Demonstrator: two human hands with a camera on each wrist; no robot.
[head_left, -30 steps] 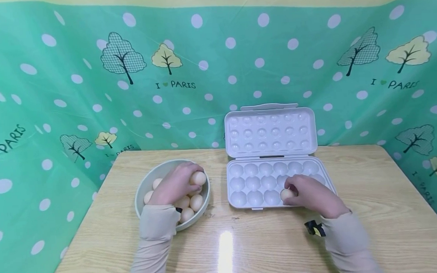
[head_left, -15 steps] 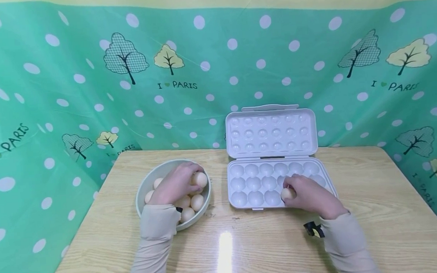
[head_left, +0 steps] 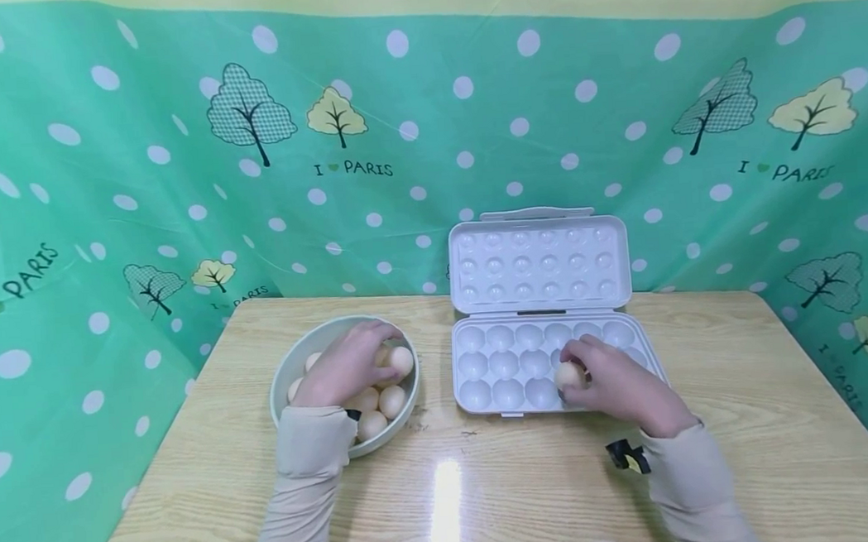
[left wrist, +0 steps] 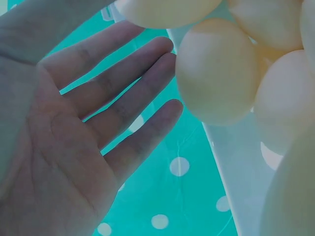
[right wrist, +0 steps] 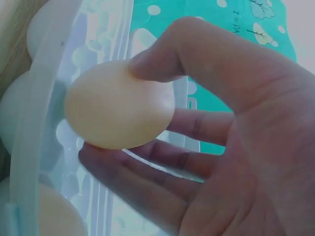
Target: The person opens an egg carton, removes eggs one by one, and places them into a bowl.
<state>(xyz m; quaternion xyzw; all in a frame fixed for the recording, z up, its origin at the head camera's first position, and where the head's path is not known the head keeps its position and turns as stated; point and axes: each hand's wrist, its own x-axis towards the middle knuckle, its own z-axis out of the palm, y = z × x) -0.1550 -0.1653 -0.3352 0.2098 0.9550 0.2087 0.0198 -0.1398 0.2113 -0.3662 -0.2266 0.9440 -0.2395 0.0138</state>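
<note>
My right hand (head_left: pixel 620 384) pinches an egg (right wrist: pixel 118 105) between thumb and fingertips, over the front part of the open egg box (head_left: pixel 508 411). In the right wrist view, part of another rounded cream egg (right wrist: pixel 56 214) shows in the box at lower left. My left hand (head_left: pixel 350 363) is inside the pale bowl (head_left: pixel 283 371) at left. Its fingers look straight and spread in the left wrist view, fingertips right at an egg (left wrist: pixel 216 71) and another egg (left wrist: pixel 167 10) by the thumb and index finger. Several more eggs lie in the bowl, some hidden by the hand.
The box's lid (head_left: pixel 538 265) stands raised at the back, its inside dimpled. Under everything is a wooden table (head_left: pixel 444 436), with a green dotted curtain (head_left: pixel 412 156) behind it and at both sides. The bowl and the box stand a short gap apart.
My right hand has raised its egg slightly from the front row of cups. In the bowl, the egg by my left fingertips has shifted a little right and toward me as the fingers loosened.
</note>
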